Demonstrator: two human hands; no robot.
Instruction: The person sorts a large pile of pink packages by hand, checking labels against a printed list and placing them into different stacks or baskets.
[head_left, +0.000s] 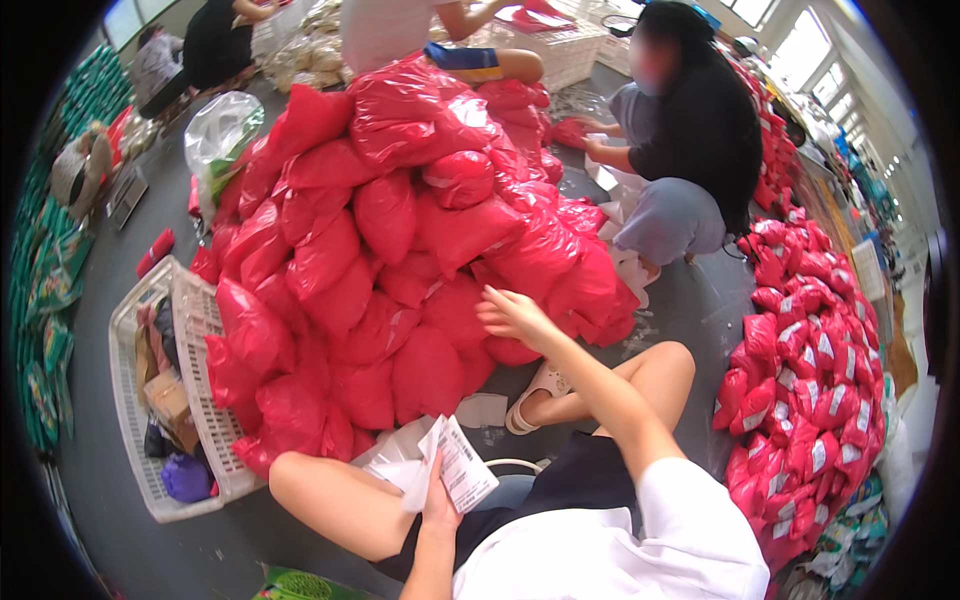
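My left hand (441, 491) is closed around a stack of printed paper labels (465, 469), held above my lap between my bent knees. The top label bears a barcode and writing. My right hand (511, 319) reaches over the near side of a large heap of red plastic bags (427, 367), its fingers apart and nothing in them. Whether its fingertips touch a bag I cannot tell. Loose white sheets of paper (390, 457) lie under and beside the labels, and another white sheet (482, 410) lies on the floor by my shoe.
At the left stands a white plastic basket (199, 375) with mixed items. A second heap of red bags (802, 375), many bearing white labels, is at the right. A co-worker in black (697, 120) crouches at the upper right; other people are at the back. A scale (127, 196) stands upper left.
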